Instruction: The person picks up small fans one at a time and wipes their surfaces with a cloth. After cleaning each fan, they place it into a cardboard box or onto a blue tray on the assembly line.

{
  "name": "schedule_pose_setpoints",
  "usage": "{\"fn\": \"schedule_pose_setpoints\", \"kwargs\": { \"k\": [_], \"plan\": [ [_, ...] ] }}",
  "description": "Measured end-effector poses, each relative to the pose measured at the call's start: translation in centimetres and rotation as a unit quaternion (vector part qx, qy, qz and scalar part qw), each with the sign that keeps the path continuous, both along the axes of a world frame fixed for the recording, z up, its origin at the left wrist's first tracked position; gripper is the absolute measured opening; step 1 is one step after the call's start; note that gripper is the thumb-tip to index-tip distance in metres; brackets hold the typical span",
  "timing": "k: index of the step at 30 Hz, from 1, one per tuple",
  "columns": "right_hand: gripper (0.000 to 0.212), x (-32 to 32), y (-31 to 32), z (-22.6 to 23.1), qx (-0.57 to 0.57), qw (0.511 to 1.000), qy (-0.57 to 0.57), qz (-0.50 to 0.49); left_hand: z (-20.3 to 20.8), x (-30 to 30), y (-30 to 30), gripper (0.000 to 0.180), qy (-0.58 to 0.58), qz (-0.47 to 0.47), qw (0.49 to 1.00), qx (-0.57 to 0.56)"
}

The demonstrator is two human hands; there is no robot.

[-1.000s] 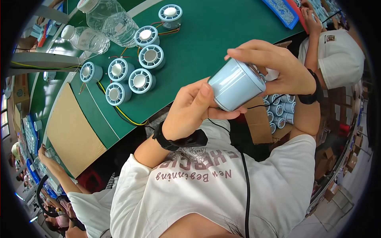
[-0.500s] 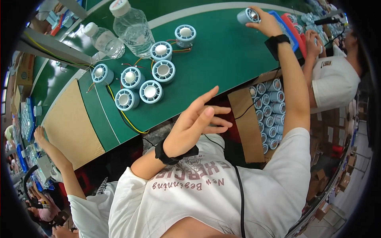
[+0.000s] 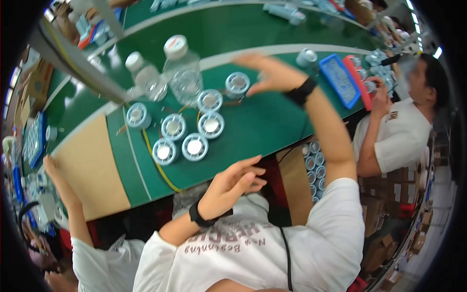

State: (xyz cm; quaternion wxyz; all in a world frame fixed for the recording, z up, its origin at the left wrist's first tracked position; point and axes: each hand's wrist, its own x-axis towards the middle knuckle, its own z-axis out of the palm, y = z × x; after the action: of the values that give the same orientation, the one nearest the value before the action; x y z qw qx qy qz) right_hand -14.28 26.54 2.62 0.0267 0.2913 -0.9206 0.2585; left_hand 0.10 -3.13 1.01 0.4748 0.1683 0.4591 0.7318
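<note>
Directly below us, a pale blue round unit (image 3: 237, 85) sits upright on a green bench (image 3: 265, 124), its ringed top showing a silvery centre disc. Our right grip (image 3: 276, 74), blurred, is just to the right of it, thumb and fingers spread wide apart with nothing held between them. The thumb tip is right by the unit's edge; we cannot tell whether they touch. Our left grip (image 3: 224, 192) is half curled, thumb apart from the fingers, also holding nothing, in front of the bench's near edge and above our lap. We wear a black band (image 3: 301, 91) on the right wrist and another (image 3: 198, 214) on the left.

To the left of the first unit, six similar units (image 3: 211, 125) stand in a loose cluster, with thin coloured wires among them. Behind them are two clear bottles (image 3: 184, 80) with white caps. A yellow cable (image 3: 158, 168) runs toward the near edge, and farther left lies a tan cardboard sheet (image 3: 95, 168), with a neighbour's hand (image 3: 50, 165) at its left side.

Beyond our right grip, a lone blue cylinder (image 3: 306, 57) stands near a blue tray (image 3: 346, 101) of small clear pieces, beside a red tray (image 3: 356, 78). At far right, a co-worker in a white shirt (image 3: 396, 134) holds a part in both hands. Lower down, near our right arm, a carton (image 3: 294, 187) contains rows of blue cylinders
</note>
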Motion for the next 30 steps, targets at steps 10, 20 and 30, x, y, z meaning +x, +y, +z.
{"fn": "schedule_pose_setpoints", "kwargs": {
  "k": [10, 20, 30],
  "plan": [
    [0.067, 2.9, -1.8, 0.5, 0.075, 0.989, -0.064, -0.112, 0.2, -0.5, -0.2, 0.048, 0.086, 0.089, 0.992, -0.017],
    [0.067, 11.2, -4.2, 8.1, -0.072, 0.992, -0.100, -0.024, -0.8, -1.6, 2.4, 0.070, 0.478, 0.284, 0.830, -0.038],
    [0.079, 13.7, -2.9, 7.2, -0.164, 0.944, -0.272, -0.091, -0.4, -0.6, 2.3, 0.063, 0.044, 0.140, 0.986, 0.075]
  ]
}}
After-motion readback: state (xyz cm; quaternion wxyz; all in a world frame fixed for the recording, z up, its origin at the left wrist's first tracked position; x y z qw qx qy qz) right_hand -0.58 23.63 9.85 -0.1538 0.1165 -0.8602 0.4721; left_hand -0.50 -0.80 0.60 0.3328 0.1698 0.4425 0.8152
